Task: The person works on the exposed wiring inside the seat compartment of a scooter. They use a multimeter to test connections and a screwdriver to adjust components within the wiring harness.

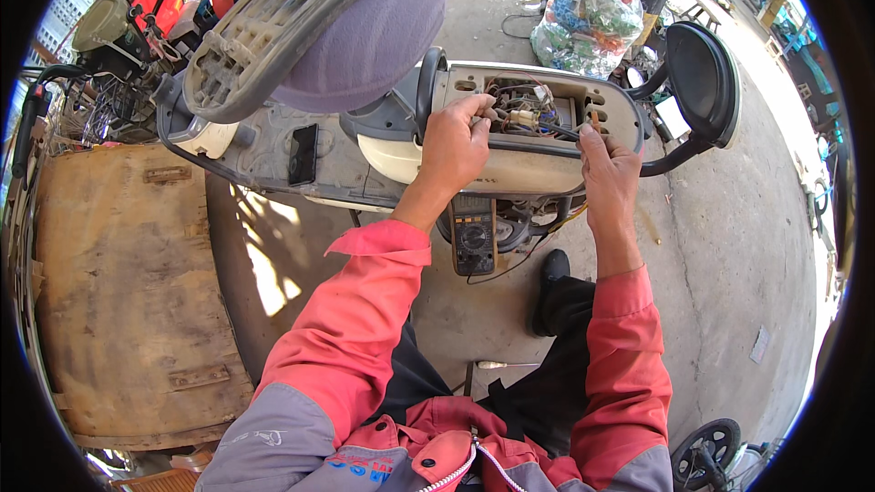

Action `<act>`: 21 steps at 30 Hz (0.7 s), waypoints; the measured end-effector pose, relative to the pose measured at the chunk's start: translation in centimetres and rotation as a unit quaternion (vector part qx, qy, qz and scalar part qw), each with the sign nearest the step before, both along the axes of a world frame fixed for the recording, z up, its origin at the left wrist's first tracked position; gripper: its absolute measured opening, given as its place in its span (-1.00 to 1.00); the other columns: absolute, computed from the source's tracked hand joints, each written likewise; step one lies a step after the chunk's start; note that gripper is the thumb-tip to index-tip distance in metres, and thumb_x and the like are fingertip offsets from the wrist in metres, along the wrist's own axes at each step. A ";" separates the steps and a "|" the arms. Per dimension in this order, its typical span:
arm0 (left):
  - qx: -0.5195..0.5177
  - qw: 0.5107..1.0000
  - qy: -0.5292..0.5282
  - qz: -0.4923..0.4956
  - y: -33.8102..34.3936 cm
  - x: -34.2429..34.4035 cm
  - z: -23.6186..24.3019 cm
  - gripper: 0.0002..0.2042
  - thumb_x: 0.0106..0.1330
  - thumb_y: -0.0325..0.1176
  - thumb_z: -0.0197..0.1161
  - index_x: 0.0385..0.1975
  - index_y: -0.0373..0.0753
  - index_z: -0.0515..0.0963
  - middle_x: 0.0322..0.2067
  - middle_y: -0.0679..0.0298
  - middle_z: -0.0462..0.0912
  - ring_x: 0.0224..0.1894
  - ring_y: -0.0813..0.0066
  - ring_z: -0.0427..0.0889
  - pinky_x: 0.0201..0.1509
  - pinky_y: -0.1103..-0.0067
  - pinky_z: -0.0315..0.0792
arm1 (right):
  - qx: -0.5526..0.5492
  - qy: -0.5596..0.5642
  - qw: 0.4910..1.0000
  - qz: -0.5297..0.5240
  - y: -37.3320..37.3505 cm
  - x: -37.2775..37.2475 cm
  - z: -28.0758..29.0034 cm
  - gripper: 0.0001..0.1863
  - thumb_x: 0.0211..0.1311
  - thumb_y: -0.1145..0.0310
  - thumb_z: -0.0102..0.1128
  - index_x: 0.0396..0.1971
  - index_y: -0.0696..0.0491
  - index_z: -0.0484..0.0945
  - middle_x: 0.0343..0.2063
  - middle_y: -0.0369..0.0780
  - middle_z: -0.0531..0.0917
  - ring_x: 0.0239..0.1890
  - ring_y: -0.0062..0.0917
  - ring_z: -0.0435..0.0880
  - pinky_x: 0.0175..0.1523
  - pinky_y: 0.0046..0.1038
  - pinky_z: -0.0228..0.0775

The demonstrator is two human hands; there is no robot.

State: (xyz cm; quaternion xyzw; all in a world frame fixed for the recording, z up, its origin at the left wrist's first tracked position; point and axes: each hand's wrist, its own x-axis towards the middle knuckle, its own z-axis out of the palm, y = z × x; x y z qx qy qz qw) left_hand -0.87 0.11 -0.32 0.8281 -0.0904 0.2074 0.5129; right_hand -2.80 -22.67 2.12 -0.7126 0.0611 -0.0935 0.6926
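An electric scooter stands before me, its seat [360, 32] tipped up. Tangled wires and connectors [527, 114] fill the open compartment [622, 109] in its body. My left hand [456, 148] reaches over the near edge, fingertips pinched together at the wires; whatever they hold is too small to make out. At the compartment's right end my right hand [608, 169] is closed, thumb against fingers, on a thin dark wire or probe lead whose end I cannot make out. A multimeter [474, 237] in an orange-brown case rests upright against the scooter's near side, between my forearms, with a dark lead beside it.
A phone [303, 153] lies on the scooter's footboard. A black padded backrest [702, 82] juts out at the right. Behind stands a clear bag of rubbish [590, 18]. At left is a wooden board [137, 292]. A screwdriver [506, 364] lies near my legs.
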 end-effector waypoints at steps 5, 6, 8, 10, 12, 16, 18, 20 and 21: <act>-0.024 1.000 -0.007 0.005 0.0 0.2 -0.4 -0.68 0.34 -0.64 0.22 0.08 -0.38 0.65 -0.26 0.25 0.80 -0.43 0.70 0.57 -0.31 0.63 0.47 | -0.027 -0.014 0.999 -0.012 0.0 0.0 -0.2 -0.61 0.45 0.20 0.33 -0.36 0.28 0.72 -0.58 -0.49 0.49 -0.49 -0.81 0.31 -0.41 -0.57 0.11; -0.028 1.000 -0.006 0.006 -0.1 0.1 -0.3 -0.69 0.34 -0.64 0.22 0.08 -0.38 0.65 -0.26 0.25 0.80 -0.43 0.70 0.57 -0.30 0.63 0.48 | -0.024 -0.016 1.000 -0.011 -0.1 0.0 -0.3 -0.62 0.45 0.20 0.33 -0.36 0.29 0.72 -0.58 -0.49 0.50 -0.48 -0.80 0.32 -0.40 -0.57 0.13; -0.035 0.999 -0.002 0.012 -0.1 0.0 -0.1 -0.70 0.35 -0.64 0.23 0.07 -0.38 0.65 -0.26 0.24 0.80 -0.43 0.70 0.57 -0.30 0.62 0.48 | -0.019 -0.020 1.000 -0.010 -0.1 0.0 -0.6 -0.62 0.44 0.21 0.34 -0.36 0.29 0.72 -0.56 -0.48 0.52 -0.46 -0.79 0.33 -0.38 -0.56 0.17; -0.039 0.999 -0.001 0.016 -0.2 0.1 -0.1 -0.70 0.35 -0.64 0.23 0.06 -0.38 0.65 -0.26 0.24 0.80 -0.43 0.69 0.57 -0.29 0.62 0.48 | -0.042 -0.013 0.999 -0.005 -0.3 -0.2 -0.5 -0.63 0.43 0.22 0.34 -0.38 0.28 0.71 -0.56 -0.47 0.51 -0.46 -0.78 0.33 -0.37 -0.56 0.18; -0.039 0.999 -0.005 0.018 -0.2 0.2 -0.1 -0.71 0.35 -0.64 0.23 0.05 -0.38 0.65 -0.25 0.23 0.80 -0.42 0.69 0.58 -0.29 0.62 0.49 | -0.052 -0.014 0.999 -0.002 -0.3 -0.4 -0.3 -0.63 0.43 0.22 0.34 -0.39 0.28 0.70 -0.57 -0.47 0.50 -0.45 -0.78 0.32 -0.37 -0.55 0.17; -0.031 0.999 -0.004 0.018 -0.1 0.2 -0.1 -0.72 0.35 -0.63 0.22 0.05 -0.38 0.66 -0.25 0.24 0.81 -0.42 0.68 0.58 -0.29 0.62 0.48 | -0.063 -0.018 0.998 0.005 0.1 -1.0 0.4 -0.63 0.42 0.22 0.34 -0.43 0.27 0.68 -0.58 -0.47 0.47 -0.45 -0.78 0.30 -0.39 -0.54 0.14; -0.034 0.999 -0.006 0.016 -0.1 0.2 0.0 -0.72 0.35 -0.62 0.22 0.04 -0.37 0.66 -0.25 0.25 0.81 -0.42 0.68 0.58 -0.29 0.61 0.48 | -0.073 -0.014 0.997 0.010 0.1 -1.2 0.5 -0.63 0.42 0.22 0.34 -0.44 0.27 0.67 -0.59 -0.47 0.46 -0.46 -0.78 0.30 -0.40 -0.54 0.13; -0.036 0.999 0.009 0.014 -0.3 0.0 0.3 -0.72 0.33 -0.63 0.23 0.03 -0.39 0.66 -0.21 0.11 0.80 -0.30 0.40 0.72 -0.18 0.49 0.57 | -0.084 -0.011 0.996 0.016 0.0 -1.4 0.4 -0.63 0.41 0.22 0.35 -0.44 0.27 0.67 -0.59 -0.47 0.46 -0.46 -0.78 0.30 -0.40 -0.53 0.13; -0.036 0.999 0.017 0.014 -0.3 -0.1 0.5 -0.71 0.31 -0.64 0.24 0.02 -0.39 0.66 -0.19 0.05 0.80 -0.23 0.26 0.79 -0.12 0.43 0.62 | -0.091 -0.011 0.996 0.016 0.0 -1.5 0.4 -0.62 0.41 0.22 0.35 -0.44 0.27 0.67 -0.60 -0.47 0.45 -0.46 -0.78 0.30 -0.41 -0.53 0.13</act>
